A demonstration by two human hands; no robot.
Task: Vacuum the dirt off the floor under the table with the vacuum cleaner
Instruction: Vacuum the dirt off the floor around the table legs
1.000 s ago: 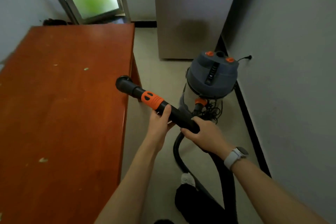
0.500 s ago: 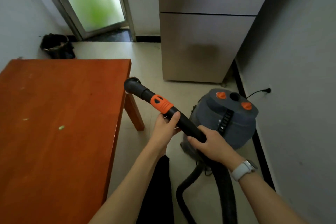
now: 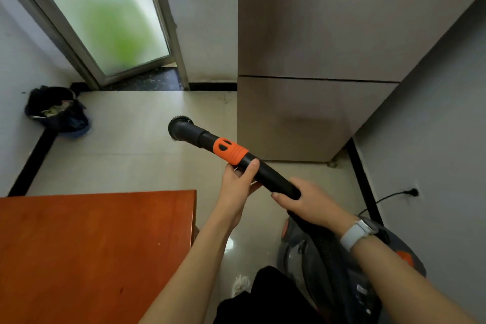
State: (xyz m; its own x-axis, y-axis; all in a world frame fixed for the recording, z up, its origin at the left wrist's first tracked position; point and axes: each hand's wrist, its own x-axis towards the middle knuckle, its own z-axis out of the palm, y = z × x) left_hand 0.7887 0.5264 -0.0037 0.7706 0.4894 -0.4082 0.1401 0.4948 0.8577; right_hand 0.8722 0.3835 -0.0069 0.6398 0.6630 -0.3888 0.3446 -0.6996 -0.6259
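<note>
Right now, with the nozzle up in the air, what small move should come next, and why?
Probably lower the nozzle toward the floor and swing it left under the table. Both hands hold the wand raised, pointing past the table's end.

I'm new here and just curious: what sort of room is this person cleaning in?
Probably a small home kitchen or dining corner. A tall steel fridge stands against the wall, a wooden table sits beside it on a tiled floor, and a frosted glass door leads out.
</note>
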